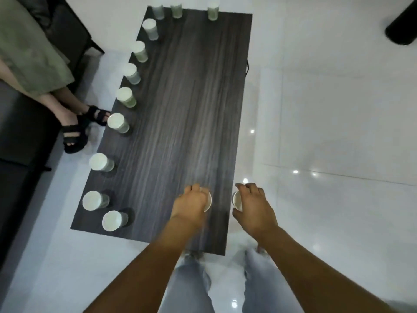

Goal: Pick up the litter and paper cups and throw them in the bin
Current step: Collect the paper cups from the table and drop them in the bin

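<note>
Several white paper cups stand along the left and far edges of a dark wooden table (185, 109), one of them at the near left corner (111, 220). My left hand (191, 203) grips a paper cup (208, 202) over the table's near right part; my fingers hide most of it. My right hand (253, 205) grips another paper cup (237, 201) just past the table's right edge, its open mouth facing left. No bin that I can make out is in view.
A seated person's legs in black sandals (74, 132) and a green skirt are left of the table, beside a dark sofa (20, 143). A black round object (404, 26) stands at the top right. Glossy white floor (327, 132) stretches to the right.
</note>
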`<action>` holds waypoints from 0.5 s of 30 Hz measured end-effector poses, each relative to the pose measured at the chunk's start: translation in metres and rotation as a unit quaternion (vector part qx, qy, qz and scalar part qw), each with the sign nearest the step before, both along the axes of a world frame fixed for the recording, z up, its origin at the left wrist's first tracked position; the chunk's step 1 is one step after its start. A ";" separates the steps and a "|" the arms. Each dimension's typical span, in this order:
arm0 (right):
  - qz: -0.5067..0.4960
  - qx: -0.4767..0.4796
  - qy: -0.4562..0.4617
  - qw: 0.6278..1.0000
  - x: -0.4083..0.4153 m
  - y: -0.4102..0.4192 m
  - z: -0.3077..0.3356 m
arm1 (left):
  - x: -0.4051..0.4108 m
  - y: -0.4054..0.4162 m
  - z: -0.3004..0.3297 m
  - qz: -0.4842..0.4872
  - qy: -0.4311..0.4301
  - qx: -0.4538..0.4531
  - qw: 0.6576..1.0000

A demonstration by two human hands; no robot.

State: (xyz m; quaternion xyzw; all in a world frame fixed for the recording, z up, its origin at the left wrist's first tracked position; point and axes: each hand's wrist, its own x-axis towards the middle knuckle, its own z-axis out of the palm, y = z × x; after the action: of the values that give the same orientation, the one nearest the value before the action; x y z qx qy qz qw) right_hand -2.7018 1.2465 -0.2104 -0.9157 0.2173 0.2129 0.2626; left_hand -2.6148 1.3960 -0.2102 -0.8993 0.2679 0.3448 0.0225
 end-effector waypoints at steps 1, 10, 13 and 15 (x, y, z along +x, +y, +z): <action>-0.005 -0.001 -0.001 1.000 -0.008 -0.028 0.010 | -0.002 -0.027 0.008 -0.007 0.001 0.001 1.000; -0.097 -0.021 -0.013 0.995 -0.064 -0.265 0.069 | -0.029 -0.286 0.061 -0.068 -0.054 -0.117 0.989; -0.137 -0.033 -0.026 0.990 -0.080 -0.333 0.086 | -0.036 -0.363 0.079 -0.118 -0.060 -0.127 0.983; -0.157 -0.040 -0.027 0.986 -0.087 -0.369 0.096 | -0.036 -0.403 0.091 -0.146 -0.058 -0.134 0.979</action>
State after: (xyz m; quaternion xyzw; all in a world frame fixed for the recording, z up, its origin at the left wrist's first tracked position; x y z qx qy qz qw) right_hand -2.7886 0.8776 -0.1141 -0.8854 0.3598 0.1354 0.2613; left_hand -2.6510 0.9934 -0.1197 -0.8642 0.4379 0.2457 -0.0325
